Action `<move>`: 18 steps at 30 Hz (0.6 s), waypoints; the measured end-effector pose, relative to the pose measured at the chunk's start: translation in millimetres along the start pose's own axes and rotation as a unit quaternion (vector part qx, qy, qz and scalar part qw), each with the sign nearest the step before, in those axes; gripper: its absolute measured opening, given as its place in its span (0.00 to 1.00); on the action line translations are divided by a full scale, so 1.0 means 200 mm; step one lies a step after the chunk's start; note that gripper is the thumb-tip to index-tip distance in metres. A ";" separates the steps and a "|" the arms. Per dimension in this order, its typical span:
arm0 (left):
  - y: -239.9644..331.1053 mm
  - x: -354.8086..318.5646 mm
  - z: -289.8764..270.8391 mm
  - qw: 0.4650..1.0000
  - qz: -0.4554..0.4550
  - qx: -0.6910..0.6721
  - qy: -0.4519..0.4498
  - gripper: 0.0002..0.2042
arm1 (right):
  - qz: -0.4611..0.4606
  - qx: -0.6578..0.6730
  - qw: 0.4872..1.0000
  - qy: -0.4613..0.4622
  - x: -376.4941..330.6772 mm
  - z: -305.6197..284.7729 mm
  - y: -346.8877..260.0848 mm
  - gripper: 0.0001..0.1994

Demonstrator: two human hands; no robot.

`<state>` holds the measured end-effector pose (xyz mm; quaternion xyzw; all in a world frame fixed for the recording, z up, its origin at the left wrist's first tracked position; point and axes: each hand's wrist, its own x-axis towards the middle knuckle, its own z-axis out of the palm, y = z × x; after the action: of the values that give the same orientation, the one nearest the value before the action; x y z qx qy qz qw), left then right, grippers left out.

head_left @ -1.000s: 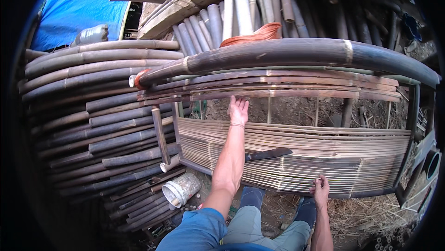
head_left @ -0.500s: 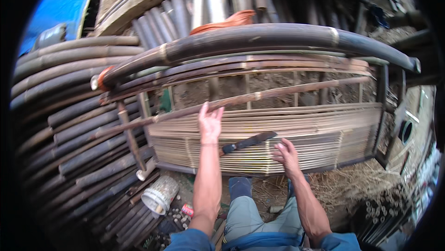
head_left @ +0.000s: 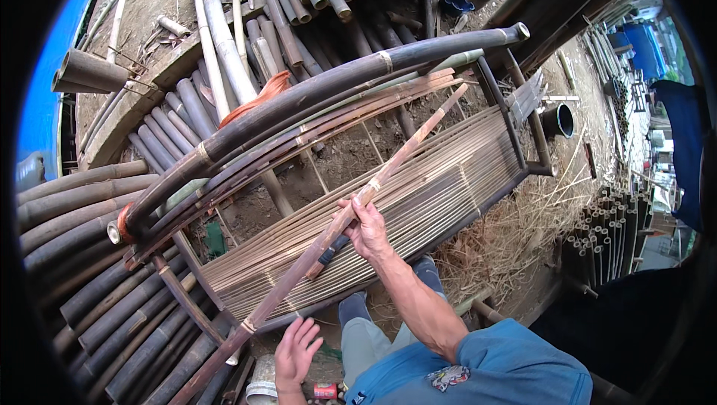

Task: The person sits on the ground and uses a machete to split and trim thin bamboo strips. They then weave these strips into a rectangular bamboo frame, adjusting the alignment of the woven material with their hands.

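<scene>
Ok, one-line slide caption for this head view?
Right hand grips a long brown bamboo strip above a slatted bamboo frame; left hand open below.

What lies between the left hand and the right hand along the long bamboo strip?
In the head view, only a bare stretch of the long bamboo strip runs between the right hand gripping it and the open left hand, passing over the slatted bamboo panel.

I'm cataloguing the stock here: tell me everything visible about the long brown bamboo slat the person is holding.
The long brown bamboo slat is a thin, split strip, mottled reddish-brown, with pale nodes along it. It lies diagonally from lower left to upper right, above the rack of pale bamboo strips. The right hand grips its middle; the open left hand sits just beside its lower end.
</scene>
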<state>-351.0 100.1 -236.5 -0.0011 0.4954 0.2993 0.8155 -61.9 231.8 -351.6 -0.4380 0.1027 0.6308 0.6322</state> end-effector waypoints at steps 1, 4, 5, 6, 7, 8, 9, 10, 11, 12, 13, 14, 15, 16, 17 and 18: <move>0.01 -0.19 -0.21 0.990 -0.024 -0.137 0.007 0.33 | -0.007 0.007 1.000 0.002 -0.06 0.03 -0.03 0.13; 0.14 -0.91 -0.58 0.875 0.340 -0.320 0.128 0.36 | -0.039 -0.010 0.999 0.010 -0.22 0.09 -0.12 0.12; 0.22 -1.11 -0.74 0.804 0.500 -0.208 0.247 0.50 | -0.046 -0.012 0.999 0.014 -0.26 0.05 -0.15 0.12; 0.32 -1.27 -0.81 0.759 0.587 -0.148 0.241 0.53 | -0.051 -0.017 0.998 0.015 -0.30 -0.01 -0.18 0.11; 0.42 -1.43 -0.92 0.742 0.621 -0.143 0.208 0.54 | -0.050 -0.030 0.998 0.034 -0.34 -0.04 -0.21 0.11; 0.52 -1.56 -1.00 0.725 0.653 -0.139 0.171 0.55 | -0.054 -0.037 0.997 0.046 -0.39 -0.09 -0.25 0.11; 0.63 -1.66 -0.99 0.731 0.648 -0.169 0.131 0.52 | -0.058 -0.039 0.996 0.055 -0.43 -0.16 -0.27 0.11; 0.72 -1.72 -0.94 0.735 0.641 -0.202 0.090 0.50 | -0.062 -0.042 0.995 0.062 -0.46 -0.24 -0.30 0.11; 0.80 -1.77 -0.91 0.736 0.604 -0.200 0.229 0.47 | -0.064 -0.046 0.995 0.063 -0.49 -0.29 -0.35 0.12; 0.84 -1.74 -0.80 0.764 0.558 -0.229 0.228 0.35 | -0.068 -0.048 0.994 0.065 -0.51 -0.34 -0.40 0.12; 0.86 -1.71 -0.73 0.805 0.527 -0.221 0.158 0.28 | -0.061 -0.019 0.996 0.056 -0.54 -0.40 -0.45 0.11; 0.88 -1.70 -0.68 0.841 0.492 -0.206 0.091 0.22 | -0.038 -0.035 0.997 0.063 -0.55 -0.45 -0.53 0.09; 0.89 -1.68 -0.73 0.808 0.550 -0.048 0.206 0.16 | -0.046 -0.031 0.996 0.065 -0.56 -0.51 -0.57 0.10; 0.90 -1.62 -0.80 0.738 0.590 0.108 0.308 0.12 | -0.057 -0.030 0.996 0.063 -0.53 -0.57 -0.63 0.10; 0.94 -1.58 -0.79 0.786 0.545 0.041 0.288 0.12 | -0.072 -0.031 0.994 0.073 -0.50 -0.64 -0.70 0.10; 0.97 -1.58 -0.77 0.826 0.494 -0.021 0.270 0.12 | -0.082 -0.030 0.993 0.084 -0.49 -0.70 -0.76 0.11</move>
<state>-674.7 60.3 -2.0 0.1458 0.6237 0.6606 0.3916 113.7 94.1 -303.0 -0.5149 0.1003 0.5408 0.6576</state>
